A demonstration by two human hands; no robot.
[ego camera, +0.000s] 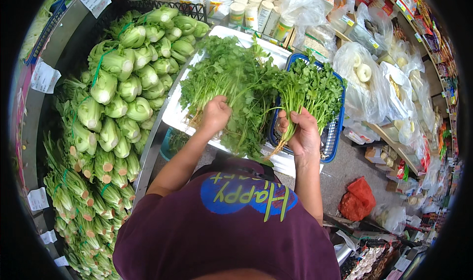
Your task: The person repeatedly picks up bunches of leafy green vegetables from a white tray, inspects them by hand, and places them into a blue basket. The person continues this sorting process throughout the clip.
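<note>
A bunch of cilantro (292, 106) with pale roots is gripped by its lower stems in my right hand (305, 130), at the near side of a blue plastic basket (342, 121). More leafy cilantro lies in that basket. My left hand (216, 113) is closed around stems at the left part of a loose cilantro pile (244, 95), some of it blurred; its fingertips are partly hidden. The pile spreads over a white foam box or lid (173, 111) and hangs past its near edge.
Stacked green lettuce-like heads (118, 106) and bundled stalks (79, 206) fill the left display behind a metal edge (146, 169). Cylindrical packages (255, 13) stand beyond the foam. Bagged goods (362, 76) line the right shelves; a red mesh bag (356, 198) lies on the floor.
</note>
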